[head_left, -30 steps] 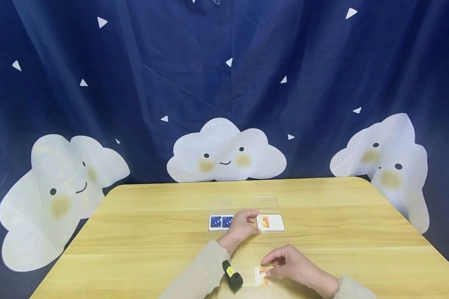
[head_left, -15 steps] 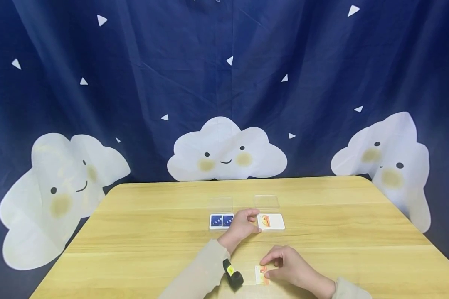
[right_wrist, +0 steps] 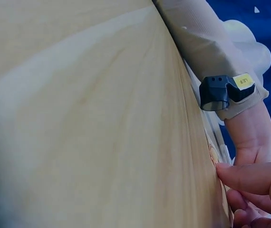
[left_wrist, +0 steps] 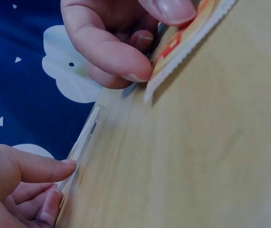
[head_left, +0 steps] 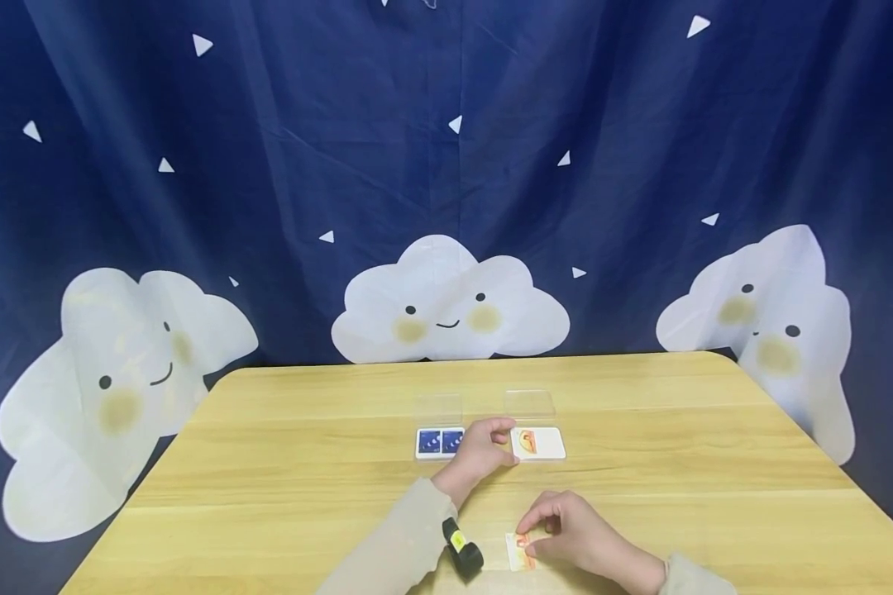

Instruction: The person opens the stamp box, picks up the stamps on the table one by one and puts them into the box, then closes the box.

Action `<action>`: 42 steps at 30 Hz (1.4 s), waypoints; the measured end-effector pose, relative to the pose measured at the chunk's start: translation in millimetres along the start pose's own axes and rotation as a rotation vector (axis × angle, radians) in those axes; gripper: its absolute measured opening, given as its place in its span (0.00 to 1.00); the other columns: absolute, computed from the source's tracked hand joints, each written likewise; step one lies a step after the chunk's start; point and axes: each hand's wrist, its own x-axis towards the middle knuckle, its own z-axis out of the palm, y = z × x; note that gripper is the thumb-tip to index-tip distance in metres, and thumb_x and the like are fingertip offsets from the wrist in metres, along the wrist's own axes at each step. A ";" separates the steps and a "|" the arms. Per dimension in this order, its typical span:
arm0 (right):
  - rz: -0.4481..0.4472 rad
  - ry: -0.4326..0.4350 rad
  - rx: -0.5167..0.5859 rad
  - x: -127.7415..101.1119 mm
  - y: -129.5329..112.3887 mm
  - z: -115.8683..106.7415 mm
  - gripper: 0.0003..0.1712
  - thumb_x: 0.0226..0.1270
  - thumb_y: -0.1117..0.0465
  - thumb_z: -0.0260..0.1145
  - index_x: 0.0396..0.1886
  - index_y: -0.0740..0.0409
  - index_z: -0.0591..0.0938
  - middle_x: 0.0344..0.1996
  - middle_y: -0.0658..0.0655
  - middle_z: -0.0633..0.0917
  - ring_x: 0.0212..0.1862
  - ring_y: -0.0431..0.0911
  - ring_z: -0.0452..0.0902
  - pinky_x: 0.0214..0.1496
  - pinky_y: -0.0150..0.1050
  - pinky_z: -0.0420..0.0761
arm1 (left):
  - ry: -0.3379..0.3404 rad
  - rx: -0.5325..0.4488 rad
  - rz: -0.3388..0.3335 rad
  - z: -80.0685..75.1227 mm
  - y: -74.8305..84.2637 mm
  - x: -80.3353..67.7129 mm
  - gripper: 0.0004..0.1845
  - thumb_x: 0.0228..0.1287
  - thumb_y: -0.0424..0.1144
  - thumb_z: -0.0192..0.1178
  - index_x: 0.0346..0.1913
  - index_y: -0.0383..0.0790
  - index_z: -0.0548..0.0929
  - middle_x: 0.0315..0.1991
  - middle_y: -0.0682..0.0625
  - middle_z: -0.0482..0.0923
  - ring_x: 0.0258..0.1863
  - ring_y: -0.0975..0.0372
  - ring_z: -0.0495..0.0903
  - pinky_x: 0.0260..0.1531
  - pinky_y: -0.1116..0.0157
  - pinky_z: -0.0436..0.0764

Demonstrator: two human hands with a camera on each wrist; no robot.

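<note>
Stamp (head_left: 518, 553) at lower centre has barely shifted, pinched by the right hand (head_left: 576, 531); the left hand (head_left: 480, 448) grips the white case (head_left: 551, 444), so work seems little advanced.

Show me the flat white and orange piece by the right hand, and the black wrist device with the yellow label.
White and orange piece (head_left: 518, 553), head view: its uncovered left part.
Black wrist device (head_left: 468, 559), head view: its dark lower body.

Hands (left_wrist: 111, 45) (left_wrist: 19, 183) on packet (left_wrist: 185, 39) and clear case (left_wrist: 85, 135)
</note>
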 end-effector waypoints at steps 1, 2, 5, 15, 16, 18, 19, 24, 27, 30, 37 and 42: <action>-0.002 -0.004 0.001 0.0 0.0 0.0 0.09 0.50 0.63 0.71 0.34 0.58 0.85 0.30 0.49 0.81 0.27 0.34 0.64 0.30 0.28 0.68 | 0.000 0.001 0.003 0.0 -0.6 0.0 0.31 0.35 0.20 0.69 0.51 0.37 0.81 0.37 0.50 0.77 0.38 0.62 0.74 0.36 0.70 0.78; -0.002 -0.007 -0.001 0.1 0.0 0.0 0.09 0.50 0.63 0.71 0.34 0.58 0.85 0.30 0.49 0.81 0.27 0.34 0.64 0.30 0.28 0.68 | 0.001 0.002 0.009 -0.2 -0.8 -0.2 0.31 0.35 0.20 0.69 0.51 0.37 0.81 0.37 0.50 0.77 0.38 0.62 0.74 0.36 0.70 0.78; -0.001 -0.010 -0.007 0.3 0.0 0.4 0.10 0.50 0.63 0.72 0.34 0.57 0.84 0.30 0.49 0.80 0.27 0.33 0.64 0.30 0.28 0.68 | 0.000 -0.001 0.017 -0.4 -1.5 -0.3 0.31 0.34 0.19 0.69 0.51 0.36 0.81 0.37 0.50 0.78 0.38 0.62 0.74 0.36 0.70 0.77; -0.018 -0.012 0.034 0.7 1.6 3.2 0.10 0.48 0.67 0.71 0.33 0.58 0.82 0.29 0.51 0.81 0.26 0.33 0.63 0.29 0.28 0.67 | -0.006 -0.012 0.017 -1.0 -0.8 -1.7 0.32 0.34 0.20 0.69 0.51 0.36 0.81 0.37 0.50 0.78 0.38 0.62 0.74 0.36 0.70 0.77; -0.026 -0.011 0.034 0.6 2.1 3.7 0.10 0.48 0.67 0.71 0.32 0.58 0.82 0.29 0.52 0.81 0.26 0.33 0.63 0.29 0.28 0.68 | -0.005 -0.012 0.016 -1.1 -0.8 -1.8 0.32 0.34 0.20 0.69 0.51 0.36 0.81 0.37 0.50 0.78 0.38 0.62 0.74 0.36 0.70 0.77; -0.043 -0.009 0.035 0.6 2.9 4.6 0.09 0.48 0.68 0.70 0.32 0.58 0.82 0.29 0.53 0.82 0.26 0.32 0.64 0.28 0.28 0.68 | -0.004 -0.012 0.016 -1.1 -0.8 -1.9 0.32 0.34 0.20 0.69 0.51 0.36 0.81 0.37 0.50 0.78 0.38 0.62 0.74 0.36 0.70 0.77; -0.052 -0.007 0.034 0.6 3.3 5.0 0.09 0.48 0.68 0.70 0.32 0.58 0.82 0.28 0.54 0.82 0.25 0.32 0.64 0.27 0.28 0.68 | -0.004 -0.013 0.016 -1.1 -0.8 -1.9 0.32 0.34 0.20 0.69 0.51 0.36 0.81 0.37 0.50 0.78 0.38 0.62 0.74 0.36 0.70 0.77; -0.074 0.004 0.040 0.7 4.1 6.5 0.09 0.48 0.70 0.69 0.31 0.59 0.83 0.26 0.52 0.83 0.22 0.31 0.62 0.23 0.28 0.67 | -0.002 -0.013 0.022 -1.0 -1.6 -1.2 0.31 0.34 0.20 0.68 0.51 0.35 0.81 0.36 0.50 0.77 0.37 0.62 0.74 0.35 0.71 0.77; -0.071 0.019 0.033 1.3 4.3 7.1 0.08 0.48 0.72 0.68 0.30 0.59 0.83 0.24 0.48 0.82 0.21 0.30 0.62 0.22 0.28 0.67 | 0.000 -0.008 0.025 -0.9 -1.9 -0.6 0.31 0.34 0.20 0.69 0.51 0.35 0.81 0.36 0.50 0.77 0.37 0.62 0.74 0.35 0.71 0.77; -0.057 0.033 0.028 1.9 4.6 7.3 0.07 0.49 0.71 0.68 0.30 0.58 0.84 0.23 0.49 0.82 0.20 0.30 0.62 0.21 0.27 0.67 | 0.001 -0.006 0.024 -0.7 -2.1 -0.2 0.32 0.34 0.20 0.69 0.51 0.36 0.81 0.36 0.51 0.77 0.37 0.62 0.73 0.35 0.71 0.77; -0.033 0.049 0.084 2.3 8.5 4.0 0.05 0.53 0.71 0.66 0.31 0.62 0.85 0.25 0.55 0.86 0.24 0.32 0.70 0.26 0.28 0.73 | 0.002 -0.018 0.022 -0.1 -3.1 0.8 0.32 0.33 0.19 0.69 0.51 0.36 0.81 0.37 0.50 0.77 0.38 0.62 0.74 0.35 0.70 0.78; 0.016 0.043 0.152 0.6 7.3 -1.6 0.06 0.56 0.68 0.66 0.33 0.65 0.85 0.27 0.58 0.86 0.26 0.34 0.75 0.29 0.28 0.76 | 0.003 -0.004 0.021 0.8 -1.8 0.7 0.32 0.34 0.19 0.69 0.51 0.35 0.81 0.38 0.50 0.78 0.38 0.62 0.74 0.36 0.70 0.77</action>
